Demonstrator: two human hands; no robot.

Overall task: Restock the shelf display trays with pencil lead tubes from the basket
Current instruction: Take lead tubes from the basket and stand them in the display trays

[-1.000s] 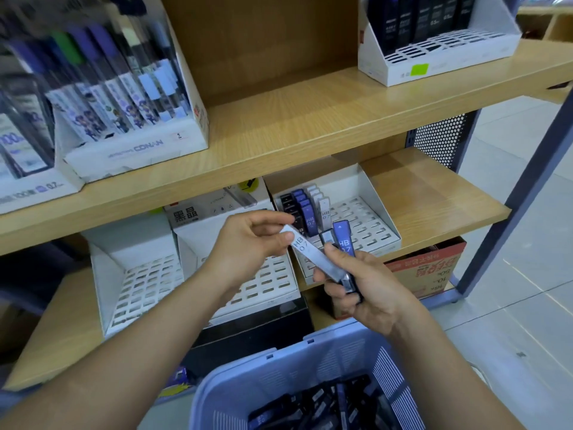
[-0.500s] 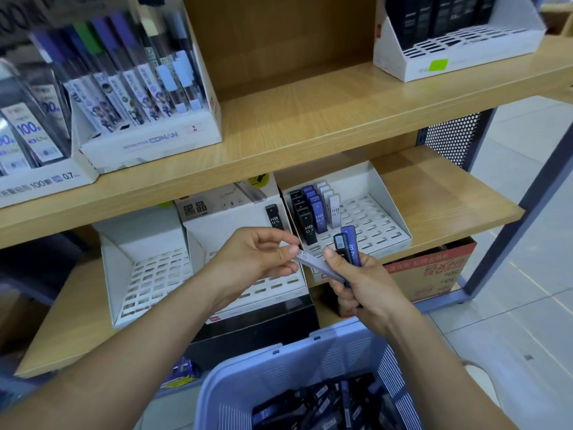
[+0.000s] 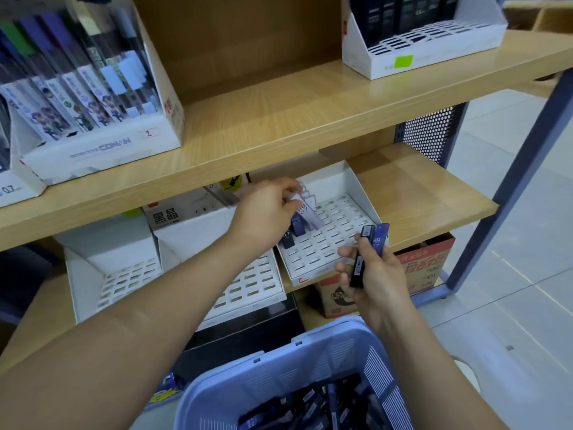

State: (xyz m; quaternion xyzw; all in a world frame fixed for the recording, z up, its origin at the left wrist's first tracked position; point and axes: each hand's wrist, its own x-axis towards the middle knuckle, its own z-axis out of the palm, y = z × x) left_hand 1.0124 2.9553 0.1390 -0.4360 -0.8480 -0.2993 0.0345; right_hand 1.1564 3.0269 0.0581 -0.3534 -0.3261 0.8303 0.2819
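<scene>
My left hand [image 3: 266, 209] reaches into the right white display tray [image 3: 328, 252] on the lower shelf and pinches a white lead tube [image 3: 307, 214], its lower end down among the tray's slots. Several black and blue tubes [image 3: 294, 231] stand in the tray's back left corner, partly hidden by the hand. In front of the tray my right hand [image 3: 372, 274] grips a black tube [image 3: 359, 259] and a blue tube [image 3: 379, 238] upright. The lilac basket [image 3: 297, 367] at the bottom holds several dark tubes.
Two more white slotted trays [image 3: 124, 280] stand left on the lower shelf. The upper shelf [image 3: 279, 119] carries a pen display box at left and a white tray [image 3: 428, 48] of dark tubes at right. A red carton [image 3: 424, 265] sits below; a blue post [image 3: 511, 169] rises at right.
My left hand has carried the white tube from my right hand up and back into the right tray. My right hand keeps the black and blue tubes, shifted slightly right.
</scene>
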